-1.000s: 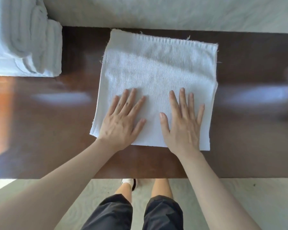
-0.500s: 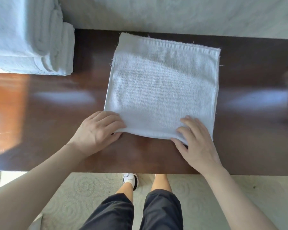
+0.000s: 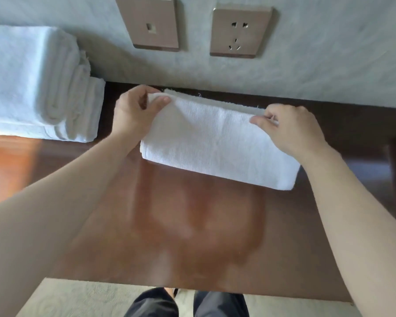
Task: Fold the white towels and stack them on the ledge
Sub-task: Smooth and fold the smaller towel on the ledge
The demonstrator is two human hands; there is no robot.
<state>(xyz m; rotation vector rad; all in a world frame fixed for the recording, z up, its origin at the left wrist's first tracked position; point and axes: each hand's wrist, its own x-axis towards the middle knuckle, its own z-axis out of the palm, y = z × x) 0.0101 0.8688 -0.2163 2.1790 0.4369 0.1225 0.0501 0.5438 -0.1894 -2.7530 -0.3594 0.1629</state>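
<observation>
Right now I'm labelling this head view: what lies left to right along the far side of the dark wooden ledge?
Stack of folded white towels → left hand → white towel being folded → right hand.

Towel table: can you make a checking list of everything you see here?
Surface: dark glossy wooden ledge against the wall.
Job's things: white towel folded in half, near edge brought to far edge; stack of folded towels at the left.
Clutter: nothing seen.
Grippers: left hand pinches the towel's far left corner; right hand pinches the far right corner.
Cables: nothing seen.
Surroundings: two wall plates, a switch plate and a socket; pale carpet below.
</observation>
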